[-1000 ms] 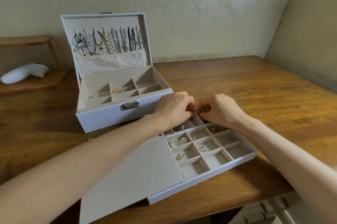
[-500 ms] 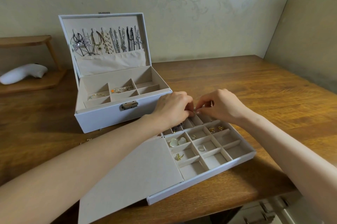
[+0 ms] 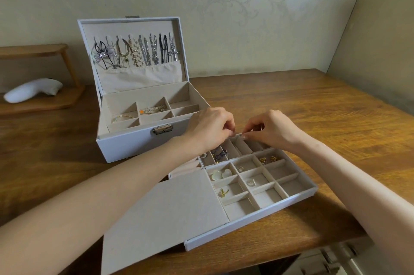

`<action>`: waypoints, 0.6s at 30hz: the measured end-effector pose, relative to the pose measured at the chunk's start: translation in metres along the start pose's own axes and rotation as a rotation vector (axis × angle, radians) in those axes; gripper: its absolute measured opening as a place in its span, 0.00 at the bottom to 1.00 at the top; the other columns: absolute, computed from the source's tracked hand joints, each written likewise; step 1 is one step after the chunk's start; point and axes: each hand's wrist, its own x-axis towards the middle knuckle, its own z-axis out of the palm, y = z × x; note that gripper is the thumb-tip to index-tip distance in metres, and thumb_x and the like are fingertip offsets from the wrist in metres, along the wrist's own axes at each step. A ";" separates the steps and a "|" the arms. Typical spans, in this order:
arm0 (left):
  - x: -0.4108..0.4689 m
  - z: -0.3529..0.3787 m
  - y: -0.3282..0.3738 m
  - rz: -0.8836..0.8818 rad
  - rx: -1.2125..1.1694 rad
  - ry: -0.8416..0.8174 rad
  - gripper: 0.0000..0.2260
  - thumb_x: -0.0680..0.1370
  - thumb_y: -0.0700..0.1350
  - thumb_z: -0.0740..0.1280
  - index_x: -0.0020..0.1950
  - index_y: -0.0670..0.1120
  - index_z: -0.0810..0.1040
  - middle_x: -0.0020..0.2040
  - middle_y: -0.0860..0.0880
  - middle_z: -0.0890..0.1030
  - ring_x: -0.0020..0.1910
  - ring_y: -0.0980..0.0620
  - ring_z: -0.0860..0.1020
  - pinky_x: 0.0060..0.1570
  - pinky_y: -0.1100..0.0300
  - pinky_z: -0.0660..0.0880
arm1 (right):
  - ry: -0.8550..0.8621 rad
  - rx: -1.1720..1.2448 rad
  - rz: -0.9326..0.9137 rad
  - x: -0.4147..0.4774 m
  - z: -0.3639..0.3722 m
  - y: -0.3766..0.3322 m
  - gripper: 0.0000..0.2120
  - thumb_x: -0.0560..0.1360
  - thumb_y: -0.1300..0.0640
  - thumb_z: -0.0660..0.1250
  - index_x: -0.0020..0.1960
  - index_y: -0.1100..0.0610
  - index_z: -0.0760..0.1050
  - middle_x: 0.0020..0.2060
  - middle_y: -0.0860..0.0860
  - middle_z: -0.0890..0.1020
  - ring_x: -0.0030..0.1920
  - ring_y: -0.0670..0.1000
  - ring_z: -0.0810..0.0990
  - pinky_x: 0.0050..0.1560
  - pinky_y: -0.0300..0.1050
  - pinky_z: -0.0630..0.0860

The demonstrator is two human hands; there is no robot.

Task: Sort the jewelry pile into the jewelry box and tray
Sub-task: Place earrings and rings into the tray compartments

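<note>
- Apparently, the step in hand is the handling of one small piece (image 3: 239,135) of jewelry. It is pinched between the fingertips of both hands above the far row of narrow slots of the tray (image 3: 298,196). The piece is too small for its kind to be told.
- The left hand (image 3: 210,128) is closed on the piece with curled fingers from one side, and the right hand (image 3: 272,129) is closed on it from the other. The fingertips are almost touching.
- The tray is laid on the table (image 3: 313,106) just in front of the jewelry box (image 3: 134,147), whose lid is open.
- Several compartments of the tray are already filled: shell pieces (image 3: 220,174), gold earrings (image 3: 267,159), a ring (image 3: 251,182) and a gold charm (image 3: 223,192).
- In the box, necklaces (image 3: 136,52) are hung inside the lid and bracelets (image 3: 152,110) are laid in two compartments, so much of the sorting is judged to be done.
- The pile itself is not clearly seen; it may be hidden behind the forearms.
- For the next move, it is judged that the piece must be lowered into a free narrow slot directly below. A slow, fine release is called for, so that the piece is not caught on a divider.
</note>
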 end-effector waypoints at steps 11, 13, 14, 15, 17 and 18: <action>0.001 0.003 -0.003 -0.020 -0.040 0.081 0.03 0.77 0.45 0.66 0.46 0.49 0.79 0.46 0.53 0.78 0.46 0.52 0.76 0.40 0.61 0.64 | 0.009 -0.175 -0.101 -0.011 0.008 -0.021 0.06 0.73 0.51 0.70 0.49 0.45 0.83 0.39 0.45 0.83 0.38 0.46 0.79 0.42 0.42 0.77; 0.000 0.004 -0.003 -0.020 -0.054 0.090 0.03 0.77 0.45 0.65 0.47 0.49 0.78 0.46 0.53 0.78 0.45 0.53 0.75 0.40 0.61 0.65 | 0.030 -0.239 -0.096 -0.010 0.014 -0.024 0.07 0.74 0.51 0.68 0.51 0.46 0.82 0.42 0.46 0.84 0.41 0.48 0.80 0.43 0.41 0.76; 0.000 0.004 -0.003 -0.019 -0.061 0.094 0.03 0.77 0.45 0.65 0.47 0.49 0.78 0.45 0.54 0.77 0.45 0.54 0.75 0.39 0.61 0.65 | 0.044 -0.245 -0.089 -0.009 0.016 -0.025 0.07 0.75 0.52 0.67 0.51 0.46 0.82 0.42 0.47 0.84 0.42 0.49 0.80 0.43 0.40 0.75; -0.001 0.004 -0.003 -0.017 -0.070 0.098 0.03 0.78 0.45 0.65 0.47 0.49 0.77 0.44 0.54 0.77 0.44 0.54 0.75 0.39 0.61 0.65 | 0.055 -0.246 -0.086 -0.008 0.016 -0.026 0.07 0.75 0.52 0.67 0.51 0.47 0.82 0.42 0.47 0.84 0.42 0.49 0.80 0.43 0.40 0.74; -0.003 0.003 -0.004 -0.015 -0.096 0.099 0.03 0.78 0.44 0.64 0.47 0.49 0.77 0.44 0.55 0.76 0.44 0.54 0.75 0.39 0.61 0.66 | 0.057 -0.237 -0.076 -0.006 0.015 -0.028 0.06 0.75 0.53 0.68 0.49 0.49 0.83 0.41 0.47 0.83 0.40 0.48 0.78 0.42 0.40 0.73; -0.004 0.002 -0.004 -0.013 -0.105 0.100 0.03 0.78 0.44 0.64 0.47 0.49 0.78 0.44 0.55 0.77 0.44 0.55 0.75 0.39 0.61 0.66 | 0.055 -0.225 -0.063 -0.006 0.013 -0.027 0.05 0.74 0.53 0.69 0.48 0.49 0.83 0.40 0.47 0.83 0.39 0.47 0.76 0.41 0.39 0.72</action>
